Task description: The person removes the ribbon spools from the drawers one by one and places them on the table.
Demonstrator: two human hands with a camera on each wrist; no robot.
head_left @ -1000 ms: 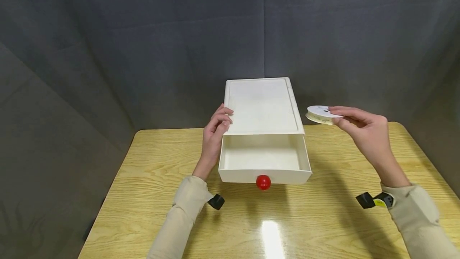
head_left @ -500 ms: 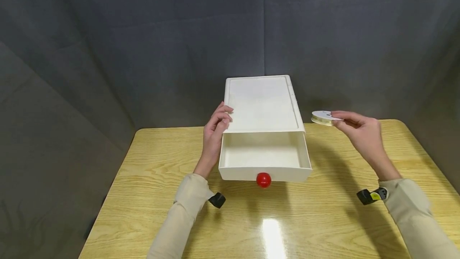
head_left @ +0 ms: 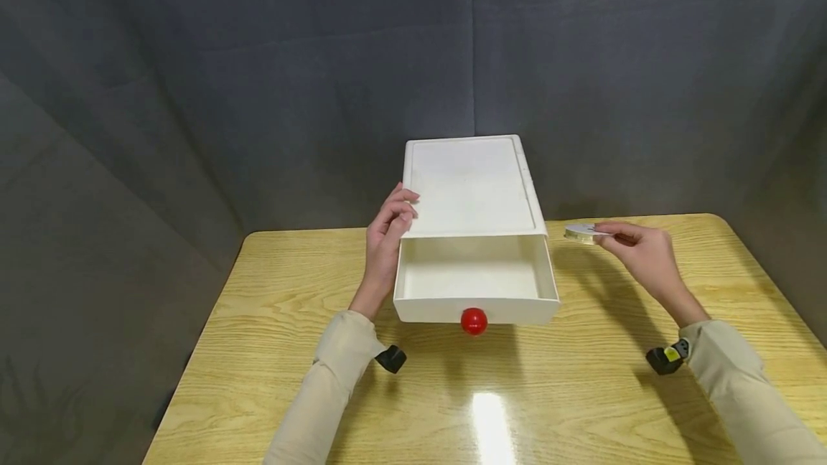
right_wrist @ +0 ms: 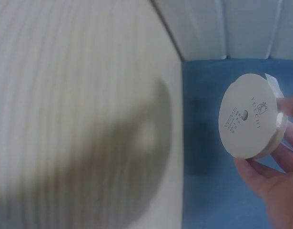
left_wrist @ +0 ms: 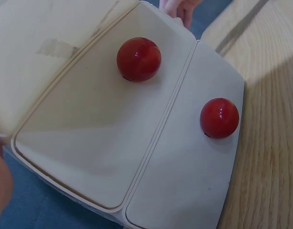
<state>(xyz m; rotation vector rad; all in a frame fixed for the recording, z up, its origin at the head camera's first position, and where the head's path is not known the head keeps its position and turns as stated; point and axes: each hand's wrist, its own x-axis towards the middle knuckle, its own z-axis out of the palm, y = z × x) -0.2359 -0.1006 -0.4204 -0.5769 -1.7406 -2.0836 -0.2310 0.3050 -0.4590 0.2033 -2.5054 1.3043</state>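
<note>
A white drawer unit (head_left: 474, 185) stands in the middle, its upper drawer (head_left: 470, 268) pulled out and empty inside. On the drawer's front is a round red knob (head_left: 474, 321); the left wrist view shows a second red knob (left_wrist: 219, 118) on the lower drawer front (left_wrist: 184, 167). My left hand (head_left: 386, 235) holds the unit's upper left side, fingers bent over the top edge. To the right of the unit, my right hand (head_left: 639, 253) pinches a ribbon spool (right_wrist: 246, 117) by its edge. The spool has a white printed face and pale gold ribbon (head_left: 581, 237).
The unit stands on a wood-grain table (head_left: 284, 307) with rounded far corners. Dark grey curtain (head_left: 323, 92) hangs behind and at both sides. Small black wrist cameras (head_left: 390, 359) are strapped at both sleeves.
My right hand has lowered the ribbon spool toward the table's far edge, moving slightly right of where it was. My left hand and the open drawer stay in place.
</note>
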